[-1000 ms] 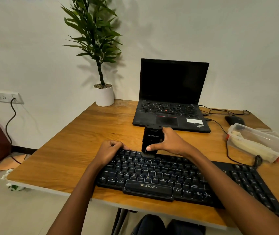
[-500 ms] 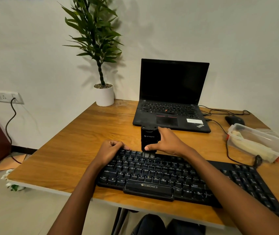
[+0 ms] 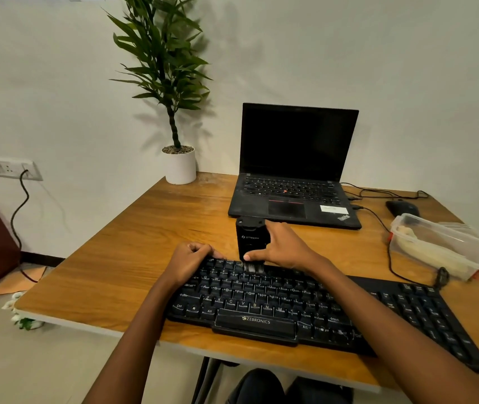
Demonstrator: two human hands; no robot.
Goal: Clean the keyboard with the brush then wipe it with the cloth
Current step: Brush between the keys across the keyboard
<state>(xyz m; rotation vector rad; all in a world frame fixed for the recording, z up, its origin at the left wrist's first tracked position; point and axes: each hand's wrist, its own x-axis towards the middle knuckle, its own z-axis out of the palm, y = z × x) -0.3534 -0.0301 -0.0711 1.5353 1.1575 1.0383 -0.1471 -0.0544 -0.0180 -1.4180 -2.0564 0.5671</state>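
The right hand clamps the brush, bristles on the top row of the keyboard; the left hand grips its upper-left corner. Best to sweep lightly along each row, bracing firmly.

Head-worn view, forward and downward, near desk

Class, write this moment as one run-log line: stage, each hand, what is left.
stage: brushing top key row | right hand grips brush, bristles on keyboard | left hand holds keyboard's far-left corner | wipe: not yet done
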